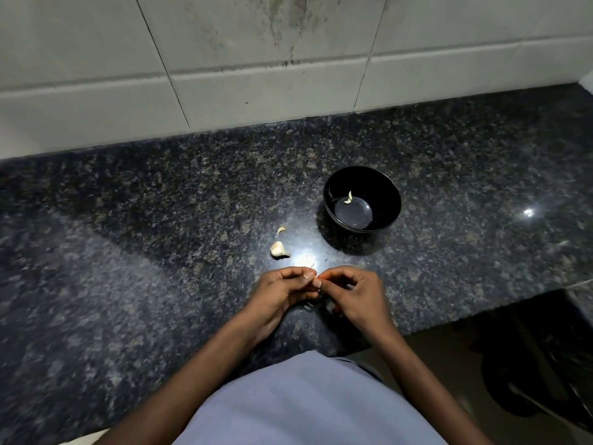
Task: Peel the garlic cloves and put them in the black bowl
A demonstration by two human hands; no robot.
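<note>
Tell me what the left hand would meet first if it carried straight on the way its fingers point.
The left hand points rightward, so it would meet the right hand almost at once; their fingertips already close on a small piece pinched between them, probably a garlic clove. The black bowl lies further back, off that line.

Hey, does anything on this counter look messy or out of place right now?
Nothing serious. Small bits of garlic skin lie scattered on the counter under the hands. The wall tiles behind show dark streaky stains. The black bowl sits upright.

Tabletop (128, 252) open left; bowl (362, 187) and garlic pieces (278, 248) stand ahead; tiled wall (256, 59) bounds rear.
</note>
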